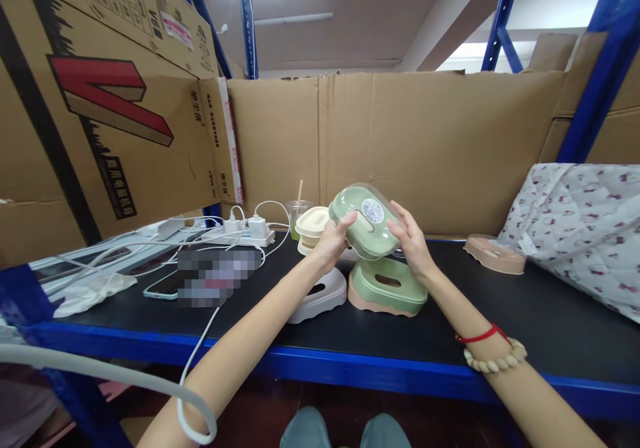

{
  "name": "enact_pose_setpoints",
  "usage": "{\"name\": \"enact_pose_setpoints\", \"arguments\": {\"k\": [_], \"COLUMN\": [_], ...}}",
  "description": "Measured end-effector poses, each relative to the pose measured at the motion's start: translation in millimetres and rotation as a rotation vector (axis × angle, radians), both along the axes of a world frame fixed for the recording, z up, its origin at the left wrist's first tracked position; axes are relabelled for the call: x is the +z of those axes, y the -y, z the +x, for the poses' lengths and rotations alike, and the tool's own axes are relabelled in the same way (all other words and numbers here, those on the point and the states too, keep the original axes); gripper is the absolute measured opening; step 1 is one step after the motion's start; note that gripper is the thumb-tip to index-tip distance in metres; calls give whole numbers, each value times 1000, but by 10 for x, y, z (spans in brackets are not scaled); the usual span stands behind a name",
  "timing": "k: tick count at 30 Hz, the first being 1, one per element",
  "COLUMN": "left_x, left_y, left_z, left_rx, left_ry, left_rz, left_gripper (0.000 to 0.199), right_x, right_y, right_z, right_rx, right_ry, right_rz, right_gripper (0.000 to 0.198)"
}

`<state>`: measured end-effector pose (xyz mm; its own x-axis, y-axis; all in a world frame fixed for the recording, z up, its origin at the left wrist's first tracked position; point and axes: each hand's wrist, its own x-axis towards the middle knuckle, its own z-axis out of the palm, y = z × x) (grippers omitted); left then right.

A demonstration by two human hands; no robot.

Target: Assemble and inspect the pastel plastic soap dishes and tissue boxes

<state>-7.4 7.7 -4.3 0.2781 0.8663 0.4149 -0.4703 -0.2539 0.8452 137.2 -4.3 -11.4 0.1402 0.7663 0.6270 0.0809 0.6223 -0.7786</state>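
Observation:
Between my two hands I hold up a green oval plastic box (pixel 361 216) with a clear cover and a round printed sticker, tilted toward me. My left hand (pixel 333 240) grips its left side, the thumb lying on the front. On the right edge, my right hand (pixel 411 240) is closed round the clear cover. Directly below sits a green oval lid with a slot (pixel 395 280), stacked on a pink wavy-edged one (pixel 373 303). Left of these, a grey wavy-edged lid (pixel 325 295) lies on the black tabletop, partly behind my left forearm. Cream-coloured containers (pixel 311 223) stand behind my left hand.
A plastic cup with a straw (pixel 295 211) stands behind the cream containers. On the left are a power strip with chargers (pixel 250 233), white cables and a phone (pixel 163 285). A pink covered piece (pixel 496 255) and patterned fabric (pixel 580 228) lie right. Cardboard (pixel 425 148) walls the back.

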Motion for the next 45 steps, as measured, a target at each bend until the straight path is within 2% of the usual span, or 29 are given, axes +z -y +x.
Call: {"name": "enact_pose_setpoints", "arguments": {"k": [3, 5, 9, 11, 14, 19, 26, 33, 40, 45], "left_x": [9, 21, 34, 34, 38, 64, 70, 70, 41, 14], "left_y": [-10, -10, 11, 26, 46, 81, 78, 25, -15, 28], "left_z": [-6, -19, -37, -33, -18, -10, -18, -26, -49, -42], "left_rx": [58, 88, 78, 131, 227, 277, 321, 345, 338, 334], "left_ry": [-12, -44, -80, -80, -73, -60, -63, -57, -110, -126], "left_rz": [73, 84, 67, 67, 88, 127, 151, 379, 517, 567], "left_gripper": [61, 64, 70, 71, 70, 65, 59, 49, 41, 39], "right_x": [62, 84, 71, 49, 16, -11, -31, -42, -36, -21], "right_y": [42, 59, 44, 30, 16, -2, -15, -3, 31, 51], "right_z": [-37, -49, -35, -20, -6, -11, -16, -14, -25, -34], "right_rx": [50, 18, -35, -19, -2, 2, 15, 78, 164, 181], "right_ry": [-100, -165, -210, -167, -101, -60, -25, -20, -6, 3], "right_rz": [-140, -163, -10, 61, 105, 166, 148, 82, 38, 75], "right_gripper": [74, 73, 63, 57, 54, 52, 55, 59, 62, 62]}}
